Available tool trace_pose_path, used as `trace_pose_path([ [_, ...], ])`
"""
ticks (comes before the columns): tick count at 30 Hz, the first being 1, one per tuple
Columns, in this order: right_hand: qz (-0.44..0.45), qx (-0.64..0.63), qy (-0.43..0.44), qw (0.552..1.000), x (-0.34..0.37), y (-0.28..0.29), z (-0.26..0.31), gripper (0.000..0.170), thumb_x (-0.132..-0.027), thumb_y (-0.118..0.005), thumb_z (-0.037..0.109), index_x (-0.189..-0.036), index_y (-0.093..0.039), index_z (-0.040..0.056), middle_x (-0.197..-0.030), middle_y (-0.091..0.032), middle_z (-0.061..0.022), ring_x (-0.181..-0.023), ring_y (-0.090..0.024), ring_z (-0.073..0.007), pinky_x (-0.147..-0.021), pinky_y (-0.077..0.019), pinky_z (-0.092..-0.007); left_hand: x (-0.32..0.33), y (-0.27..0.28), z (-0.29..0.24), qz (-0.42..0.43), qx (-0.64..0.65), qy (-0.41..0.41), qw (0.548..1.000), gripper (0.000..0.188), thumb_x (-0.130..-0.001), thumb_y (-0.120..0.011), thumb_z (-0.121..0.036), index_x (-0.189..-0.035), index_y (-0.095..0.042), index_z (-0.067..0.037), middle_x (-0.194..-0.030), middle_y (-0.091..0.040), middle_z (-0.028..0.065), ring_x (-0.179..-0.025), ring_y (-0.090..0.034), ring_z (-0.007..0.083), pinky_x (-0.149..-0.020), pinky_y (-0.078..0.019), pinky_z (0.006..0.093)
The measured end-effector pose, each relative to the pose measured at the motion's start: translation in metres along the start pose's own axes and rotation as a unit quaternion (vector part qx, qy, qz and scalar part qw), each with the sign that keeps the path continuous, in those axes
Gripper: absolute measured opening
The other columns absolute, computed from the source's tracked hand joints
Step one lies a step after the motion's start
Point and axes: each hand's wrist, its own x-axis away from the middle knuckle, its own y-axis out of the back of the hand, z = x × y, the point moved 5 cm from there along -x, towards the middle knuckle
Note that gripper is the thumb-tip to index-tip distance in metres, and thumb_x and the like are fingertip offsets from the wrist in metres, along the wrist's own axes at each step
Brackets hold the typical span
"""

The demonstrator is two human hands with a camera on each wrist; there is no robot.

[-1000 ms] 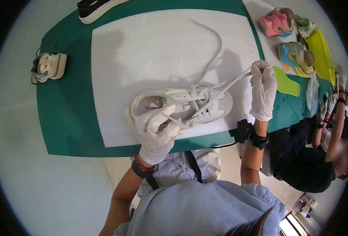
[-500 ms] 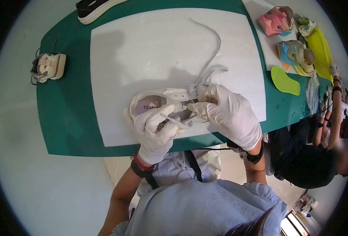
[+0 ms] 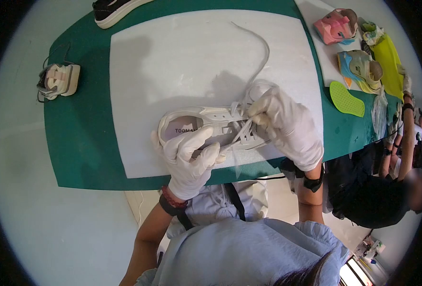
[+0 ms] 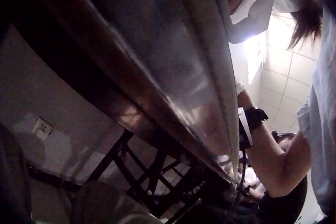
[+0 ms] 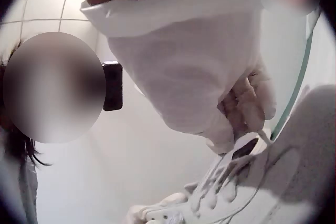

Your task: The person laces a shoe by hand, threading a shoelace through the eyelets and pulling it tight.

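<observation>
A white sneaker lies on its sole on a white board, toe to the right. Its near side is gripped by my gloved left hand, with the fingers over the opening and fingertips at the near eyelets. My gloved right hand is over the front of the shoe and pinches the white shoelace near the lacing. In the right wrist view its fingertips meet the lace strands just above the sneaker. A loose lace end curves across the board. My right hand hides most of the toe.
On the green table are a small laced shoe at left and a black shoe at the back. To the right lie a pink shoe, a multicoloured shoe and a green insole. Another person is at the right.
My right hand came in from the right, where it held the lace pulled out, to the shoe's lacing, then shifted slightly right. The lace loop by my left fingers has been drawn in. My left hand stays put.
</observation>
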Motion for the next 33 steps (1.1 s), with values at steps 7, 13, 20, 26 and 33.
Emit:
trace_pose_path([
  [7,-0.067,-0.063,-0.041,0.995,-0.004,0.014,-0.013,0.015,-0.084,-0.069,-0.005,-0.095,-0.066,0.0039,-0.09,-0.063,-0.0086,-0.082,-0.067,-0.0255,-0.074,-0.0523,-0.0311,0.001,-0.001,0.002,0.003,0.01,0.015,1.0,0.029,-0.072,-0.083,-0.031,-0.096,-0.067,-0.032,-0.123,-0.066,-0.0093,-0.109,-0.054,0.0174,-0.114,-0.0203,0.0607],
  [13,-0.117,-0.025,-0.08,0.99,-0.005,0.023,-0.022,0.014,-0.088,-0.067,-0.006,-0.097,-0.065,0.0034,-0.092,-0.063,-0.0085,-0.082,-0.064,-0.0234,-0.075,-0.0509,-0.0299,0.001,-0.001,0.0,-0.008,0.001,0.014,1.0,0.028,-0.072,-0.083,-0.026,-0.095,-0.067,-0.032,-0.122,-0.066,-0.0099,-0.109,-0.054,0.017,-0.114,-0.0202,0.0604],
  [20,-0.265,-0.009,-0.102,0.959,0.005,0.029,-0.053,0.008,-0.095,-0.067,0.0,-0.101,-0.065,0.004,-0.095,-0.065,-0.0066,-0.084,-0.062,-0.0179,-0.078,-0.0496,-0.0279,0.0,-0.001,0.0,-0.007,0.007,0.012,1.0,0.027,-0.073,-0.081,-0.023,-0.094,-0.067,-0.032,-0.121,-0.065,-0.0103,-0.107,-0.054,0.0175,-0.114,-0.0207,0.0601],
  [26,-0.385,-0.262,-0.147,0.873,0.012,0.035,-0.017,0.009,-0.098,-0.065,0.008,-0.102,-0.064,-0.0004,-0.09,-0.061,-0.0018,-0.077,-0.052,-0.0075,-0.074,-0.0436,-0.0217,-0.001,-0.003,0.0,0.007,0.014,0.015,1.0,0.024,-0.075,-0.076,-0.018,-0.095,-0.067,-0.028,-0.122,-0.065,-0.0082,-0.107,-0.053,0.0193,-0.107,-0.0317,0.0534],
  [33,-0.173,-0.431,-0.007,0.885,-0.036,-0.093,0.169,0.017,-0.091,-0.063,0.011,-0.106,-0.063,0.0029,-0.102,-0.067,-0.0123,-0.087,-0.066,-0.0268,-0.076,-0.0536,-0.0363,-0.006,0.006,-0.006,0.074,-0.014,-0.006,0.997,0.024,-0.099,-0.063,-0.038,-0.106,-0.063,-0.015,-0.121,-0.071,0.0049,-0.112,-0.053,0.0283,-0.104,-0.0404,0.0429],
])
